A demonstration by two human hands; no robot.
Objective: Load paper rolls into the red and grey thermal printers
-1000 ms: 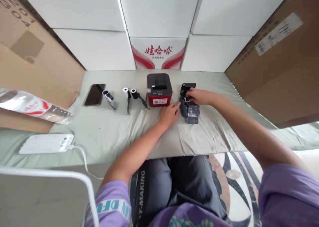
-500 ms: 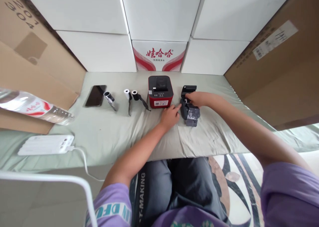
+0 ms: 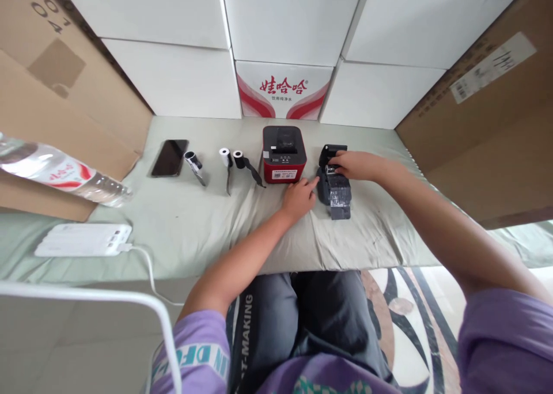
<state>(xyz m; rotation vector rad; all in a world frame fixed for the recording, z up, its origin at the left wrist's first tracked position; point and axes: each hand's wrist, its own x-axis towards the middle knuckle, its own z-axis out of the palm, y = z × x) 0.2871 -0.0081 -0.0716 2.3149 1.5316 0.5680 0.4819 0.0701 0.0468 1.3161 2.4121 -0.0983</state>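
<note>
White boxes (image 3: 173, 77) and brown cartons (image 3: 484, 112) wall in the back and sides of the desk (image 3: 194, 227), which is draped in pale green cloth. Taking the red printer (image 3: 284, 162) as landmark: far to its left lie a water bottle (image 3: 60, 175) and a white power bank (image 3: 82, 239); nearer left, a phone (image 3: 169, 158) and three small paper rolls (image 3: 224, 158) (two trailing dark strips). Just right of the red printer sits the black printer (image 3: 333, 186), lid raised.

Both forearms stretch forward. The right hand (image 3: 356, 165) rests on the black printer's open top, fingers curled together on it. The left hand (image 3: 300, 197) lies loosely closed, forefinger touching the black printer's left side.
</note>
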